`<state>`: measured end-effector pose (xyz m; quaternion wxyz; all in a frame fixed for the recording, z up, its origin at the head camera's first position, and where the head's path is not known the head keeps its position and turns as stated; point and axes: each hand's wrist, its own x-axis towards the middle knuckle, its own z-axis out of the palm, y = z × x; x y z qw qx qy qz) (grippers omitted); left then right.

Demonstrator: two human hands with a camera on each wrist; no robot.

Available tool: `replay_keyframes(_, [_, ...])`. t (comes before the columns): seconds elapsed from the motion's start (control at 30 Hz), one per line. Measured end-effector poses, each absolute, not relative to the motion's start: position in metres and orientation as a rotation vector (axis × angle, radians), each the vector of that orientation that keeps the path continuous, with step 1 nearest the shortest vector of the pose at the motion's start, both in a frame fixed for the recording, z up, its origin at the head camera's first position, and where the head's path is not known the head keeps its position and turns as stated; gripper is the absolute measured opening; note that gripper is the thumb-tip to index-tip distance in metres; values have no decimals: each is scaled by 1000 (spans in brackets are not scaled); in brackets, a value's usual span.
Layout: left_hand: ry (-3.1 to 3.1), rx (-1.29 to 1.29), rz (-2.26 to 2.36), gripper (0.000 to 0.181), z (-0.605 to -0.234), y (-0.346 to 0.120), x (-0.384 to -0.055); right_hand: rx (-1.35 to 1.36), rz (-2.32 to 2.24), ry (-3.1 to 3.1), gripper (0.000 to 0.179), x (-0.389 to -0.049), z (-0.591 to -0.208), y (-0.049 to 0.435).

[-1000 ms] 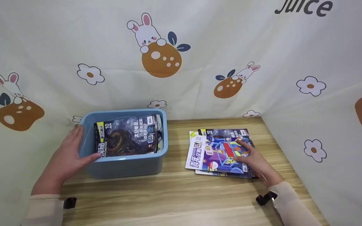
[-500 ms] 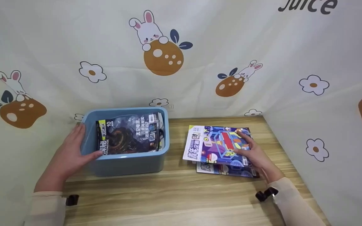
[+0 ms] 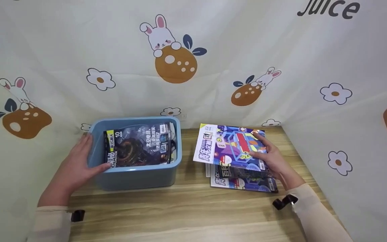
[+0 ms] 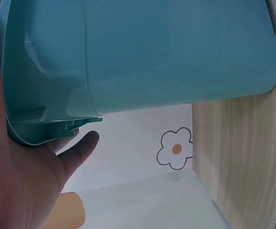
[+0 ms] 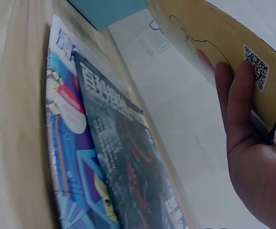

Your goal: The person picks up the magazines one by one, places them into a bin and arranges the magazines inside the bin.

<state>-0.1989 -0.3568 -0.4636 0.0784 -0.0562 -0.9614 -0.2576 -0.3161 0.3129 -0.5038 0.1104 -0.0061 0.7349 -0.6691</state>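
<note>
My right hand holds a colourful magazine by its right side, thumb on the cover and fingers beneath. In the right wrist view, its tan back cover with a QR code is raised off the pile. Below it lie a dark magazine and another colourful magazine, partly overlapped. My left hand grips the blue plastic bin at its near left corner, thumb over the front rim and fingers along the left side. Inside the bin, a dark magazine lies on top.
The bin and the pile stand apart on a wood-grain table. A pale cloth printed with rabbits, oranges and flowers encloses the back and both sides. Each wrist carries a dark strap mount.
My right hand has lifted the top colourful magazine and carried it slightly away from me, uncovering more of the dark and colourful magazines beneath. The left hand stays on the bin.
</note>
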Motion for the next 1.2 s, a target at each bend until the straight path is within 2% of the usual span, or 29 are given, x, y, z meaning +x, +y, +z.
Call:
replay_keyframes(0.47, [-2853,-166,-764,128,-464,-355,-199,-92,-2025,2124,95,-326,-471,290])
replay_keyframes(1.2, [-2862,-174,-793,127,-461,-355,-197,-231,-1954,2164,90,-337,-440,240])
